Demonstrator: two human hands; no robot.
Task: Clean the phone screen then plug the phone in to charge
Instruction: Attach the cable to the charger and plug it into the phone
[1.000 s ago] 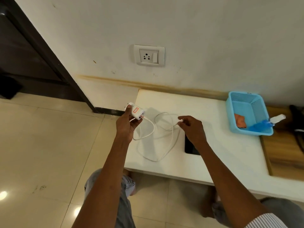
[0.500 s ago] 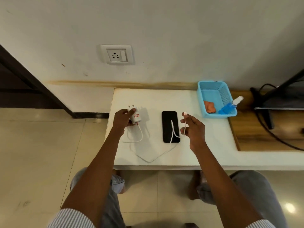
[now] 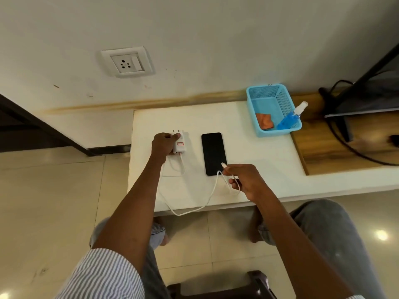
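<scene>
Holding the white charger adapter point(image 3: 179, 143) in my left hand point(image 3: 163, 145), fingers curled round its body, I keep its pins aimed toward the wall socket point(image 3: 127, 64), which sits up and to the left of the phone point(image 3: 213, 153). I judge that grip readies it for the socket. The phone lies flat, dark screen up, on the white table point(image 3: 248, 152), just right of the adapter. My right hand point(image 3: 246, 181) pinches the cable connector point(image 3: 224, 165) right at the phone's near end, lined up, I think, for the charging port. The port itself is too small to see, and I cannot tell if the connector touches it. The white cable point(image 3: 207, 201) sags past the table's front edge. Right of the phone, a blue basket point(image 3: 278, 131) holds an orange cloth point(image 3: 265, 121) and a spray bottle point(image 3: 290, 120).
</scene>
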